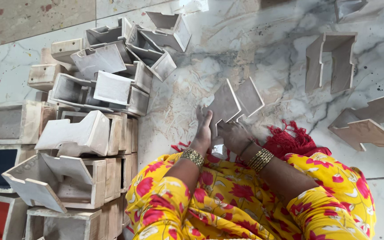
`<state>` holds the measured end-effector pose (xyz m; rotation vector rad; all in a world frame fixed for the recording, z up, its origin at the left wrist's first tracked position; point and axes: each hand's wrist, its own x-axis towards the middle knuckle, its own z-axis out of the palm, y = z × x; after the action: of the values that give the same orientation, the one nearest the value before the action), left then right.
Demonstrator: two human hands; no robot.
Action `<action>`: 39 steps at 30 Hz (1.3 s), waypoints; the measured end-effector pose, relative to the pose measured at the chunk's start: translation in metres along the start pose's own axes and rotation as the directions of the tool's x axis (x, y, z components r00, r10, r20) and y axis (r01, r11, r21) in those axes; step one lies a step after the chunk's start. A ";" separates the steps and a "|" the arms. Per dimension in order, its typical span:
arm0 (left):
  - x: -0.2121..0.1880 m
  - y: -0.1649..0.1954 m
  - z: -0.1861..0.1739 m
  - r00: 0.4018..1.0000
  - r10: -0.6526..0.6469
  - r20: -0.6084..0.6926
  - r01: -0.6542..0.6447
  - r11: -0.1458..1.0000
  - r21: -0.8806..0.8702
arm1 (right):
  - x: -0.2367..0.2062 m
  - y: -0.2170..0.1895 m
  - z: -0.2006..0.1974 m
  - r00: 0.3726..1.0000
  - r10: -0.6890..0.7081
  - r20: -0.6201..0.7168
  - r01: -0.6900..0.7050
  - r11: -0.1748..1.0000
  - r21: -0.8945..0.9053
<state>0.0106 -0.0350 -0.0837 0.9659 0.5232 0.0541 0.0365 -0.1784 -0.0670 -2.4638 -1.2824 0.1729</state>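
I sit on a marble floor (227,49) in yellow clothes with red flowers. Two flat grey-brown stepped stone plates (234,103) stand on edge in front of me, meeting in a V. My left hand (203,130) presses its fingers against the near plate's left side. My right hand (234,135) grips the lower edge of the same plates. Both wrists wear gold bangles.
A large pile of pale box-like stone pieces (98,89) fills the left side. A U-shaped piece (332,60) lies at upper right, and a stepped pair (367,122) at right. A red fringed cloth (285,140) lies by my knee.
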 end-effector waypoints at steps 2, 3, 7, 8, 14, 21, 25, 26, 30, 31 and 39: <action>0.015 -0.013 -0.008 0.981 0.153 0.123 -0.191 0.888 0.419 | -0.002 0.006 0.011 0.998 0.041 0.045 -0.041 0.999 -0.004; 0.019 -0.018 -0.012 0.957 0.202 0.207 -0.287 0.752 0.593 | -0.003 0.010 0.016 0.996 0.064 0.066 -0.064 0.998 -0.004; 0.025 -0.025 -0.010 0.972 0.133 0.195 -0.236 0.564 0.791 | 0.000 0.026 0.034 0.915 0.265 0.305 -0.287 0.957 0.030; 0.025 -0.025 -0.009 0.974 0.124 0.190 -0.227 0.535 0.814 | 0.001 0.027 0.036 0.936 0.233 0.264 -0.248 0.969 0.024; 0.011 -0.004 0.008 0.906 0.279 0.318 -0.407 0.778 0.479 | -0.003 -0.001 0.038 0.981 0.186 0.063 -0.193 0.974 0.119; 0.022 0.011 -0.001 0.990 0.130 0.060 -0.135 0.986 0.100 | -0.009 -0.023 0.022 0.907 0.254 0.335 -0.179 0.955 -0.237; 0.027 0.005 -0.002 0.985 0.160 0.061 -0.171 0.898 0.405 | 0.009 0.001 0.020 0.879 0.324 0.350 -0.288 0.946 -0.151; 0.027 0.005 -0.001 0.981 0.174 0.085 -0.194 0.867 0.458 | 0.012 0.006 0.021 0.895 0.328 0.303 -0.329 0.943 -0.050; 0.025 0.006 0.008 0.985 0.164 0.058 -0.170 0.835 0.524 | 0.014 0.010 0.023 0.973 0.180 -0.144 -0.175 0.983 0.048; 0.022 0.006 0.011 0.982 0.187 0.036 -0.177 0.826 0.535 | 0.011 0.007 0.025 0.972 0.227 -0.058 -0.229 0.973 -0.027; 0.008 0.011 0.017 0.965 0.263 0.021 -0.221 0.761 0.610 | -0.008 -0.019 0.020 0.820 0.469 0.329 -0.433 0.883 -0.179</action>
<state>0.0272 -0.0391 -0.0707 1.6758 0.4794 0.1579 0.0123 -0.1696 -0.0789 -2.8817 -0.8064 0.7385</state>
